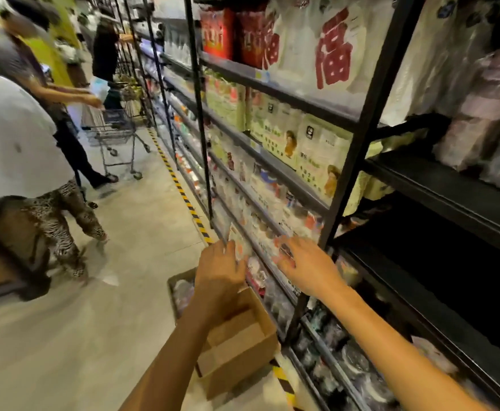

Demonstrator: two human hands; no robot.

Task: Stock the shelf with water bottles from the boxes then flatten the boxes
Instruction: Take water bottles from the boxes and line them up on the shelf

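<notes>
Both your bare arms reach forward. Your left hand (219, 269) has its fingers curled, back toward you; your right hand (308, 266) lies palm down, fingers spread and loosely extended.

dim aisle, heavy motion blur, wide-angle bending at edges, dark right side

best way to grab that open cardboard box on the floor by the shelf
Take the cardboard box by its top rim, one hand on each of two opposite walls, coming from above on the aisle side. It sits open-topped and tight against the shelf base, so the aisle-facing walls look freest.
</notes>
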